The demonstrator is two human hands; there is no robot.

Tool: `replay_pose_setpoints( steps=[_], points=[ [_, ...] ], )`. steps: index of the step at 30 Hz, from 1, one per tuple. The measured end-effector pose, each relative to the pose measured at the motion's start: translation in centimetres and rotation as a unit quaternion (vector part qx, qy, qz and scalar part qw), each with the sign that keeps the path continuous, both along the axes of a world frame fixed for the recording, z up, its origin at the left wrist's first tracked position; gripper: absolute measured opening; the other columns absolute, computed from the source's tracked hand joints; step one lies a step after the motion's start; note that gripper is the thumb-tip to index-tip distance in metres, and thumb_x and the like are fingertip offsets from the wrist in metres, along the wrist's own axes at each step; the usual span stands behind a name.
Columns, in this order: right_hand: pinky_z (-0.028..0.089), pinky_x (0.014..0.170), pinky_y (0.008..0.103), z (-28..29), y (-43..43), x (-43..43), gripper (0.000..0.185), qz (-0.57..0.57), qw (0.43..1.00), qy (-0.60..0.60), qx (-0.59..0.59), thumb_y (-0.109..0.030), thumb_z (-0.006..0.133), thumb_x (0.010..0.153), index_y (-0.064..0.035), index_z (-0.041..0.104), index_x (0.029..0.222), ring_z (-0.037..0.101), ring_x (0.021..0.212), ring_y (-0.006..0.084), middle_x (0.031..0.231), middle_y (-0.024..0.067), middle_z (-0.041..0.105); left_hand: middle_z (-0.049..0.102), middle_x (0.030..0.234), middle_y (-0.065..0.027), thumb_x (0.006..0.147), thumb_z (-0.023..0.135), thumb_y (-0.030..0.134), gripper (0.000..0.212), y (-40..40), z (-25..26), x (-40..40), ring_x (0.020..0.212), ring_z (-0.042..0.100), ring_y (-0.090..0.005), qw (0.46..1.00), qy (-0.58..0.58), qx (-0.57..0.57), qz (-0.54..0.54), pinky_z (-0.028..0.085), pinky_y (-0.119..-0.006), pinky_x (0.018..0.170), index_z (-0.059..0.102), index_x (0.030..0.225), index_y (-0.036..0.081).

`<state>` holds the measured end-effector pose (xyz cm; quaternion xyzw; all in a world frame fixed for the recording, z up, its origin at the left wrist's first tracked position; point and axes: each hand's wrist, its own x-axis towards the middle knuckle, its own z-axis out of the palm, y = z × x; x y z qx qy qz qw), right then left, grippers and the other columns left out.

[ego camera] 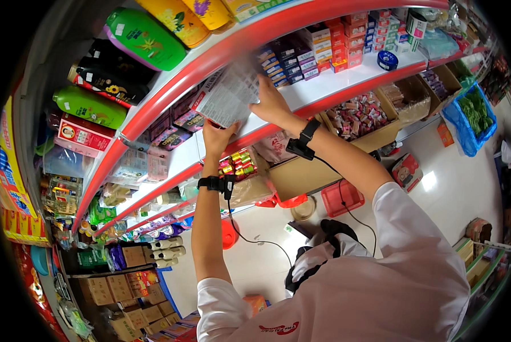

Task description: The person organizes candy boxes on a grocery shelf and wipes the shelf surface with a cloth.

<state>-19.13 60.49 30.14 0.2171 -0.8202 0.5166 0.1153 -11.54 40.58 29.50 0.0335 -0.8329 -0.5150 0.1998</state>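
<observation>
A large printed box [230,96], pale grey with small text and a red corner, is tilted at the middle shelf between my two hands. My left hand [218,137] grips its lower edge, thumb and fingers around the near corner. Against its right side rests my right hand [271,101], fingers along the edge. The box's far end is blurred under the upper shelf. Left of it, dark boxes with pink print [173,136] stand on the same shelf. Just beyond my right hand are stacked toothpaste-like cartons [287,64] in dark blue and purple.
Shampoo-type bottles [146,38] line the upper shelf, whose red front edge [170,92] curves above my hands. Below are cardboard boxes of wrapped sweets [358,115] and a bin of colourful candies [240,164]. A red basket [342,197] and a red stool [229,235] stand on the floor.
</observation>
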Motion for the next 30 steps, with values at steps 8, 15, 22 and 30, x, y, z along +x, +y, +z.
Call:
replay_pose_setpoints(
  steps=[8, 15, 22, 30],
  points=[
    [0.049, 0.097, 0.0455, -1.6, -1.3, -5.7, 0.072, 0.021, 0.987, -0.142, 0.072, -0.023, 0.067, 0.071, 0.0041, 0.041, 0.133, 0.059, 0.116, 0.0448, 0.123, 0.0296, 0.06, 0.071, 0.104, -0.0159, 0.064, 0.091, 0.019, 0.068, -0.3, -1.3, 0.0, 0.089, 0.07, -0.0234, 0.995, 0.068, -0.078, 0.016, 0.056, -0.034, 0.08, 0.056, 0.116, -0.006],
    [0.05, 0.096, 0.0428, -0.9, -2.4, -5.4, 0.06, -0.04, 0.986, -0.146, 0.072, -0.021, 0.067, 0.07, 0.0039, 0.053, 0.123, 0.062, 0.113, 0.04, 0.116, 0.0271, 0.065, 0.072, 0.102, -0.0151, 0.065, 0.092, 0.021, 0.064, -0.2, -1.3, 0.6, 0.088, 0.07, -0.0201, 0.99, 0.001, -0.115, 0.08, 0.055, -0.032, 0.079, 0.06, 0.113, -0.007],
    [0.05, 0.094, 0.044, -1.0, -2.5, -4.0, 0.059, -0.075, 0.988, -0.134, 0.025, -0.017, 0.068, 0.068, 0.0024, 0.051, 0.122, 0.062, 0.111, 0.0415, 0.115, 0.0264, 0.065, 0.074, 0.097, -0.0144, 0.064, 0.092, 0.021, 0.059, 0.2, 1.3, 1.4, 0.083, 0.07, -0.018, 0.991, -0.042, -0.111, 0.054, 0.055, -0.031, 0.076, 0.065, 0.108, -0.008],
    [0.048, 0.095, 0.0455, 1.3, -2.3, -0.5, 0.049, -0.057, 0.988, -0.139, -0.025, -0.016, 0.068, 0.071, 0.003, 0.048, 0.113, 0.06, 0.11, 0.0444, 0.115, 0.0272, 0.062, 0.075, 0.086, -0.0115, 0.064, 0.091, 0.024, 0.05, 0.0, 1.8, 3.7, 0.073, 0.069, -0.0154, 0.996, 0.015, -0.072, 0.04, 0.055, -0.029, 0.071, 0.067, 0.096, -0.006]
  ],
)
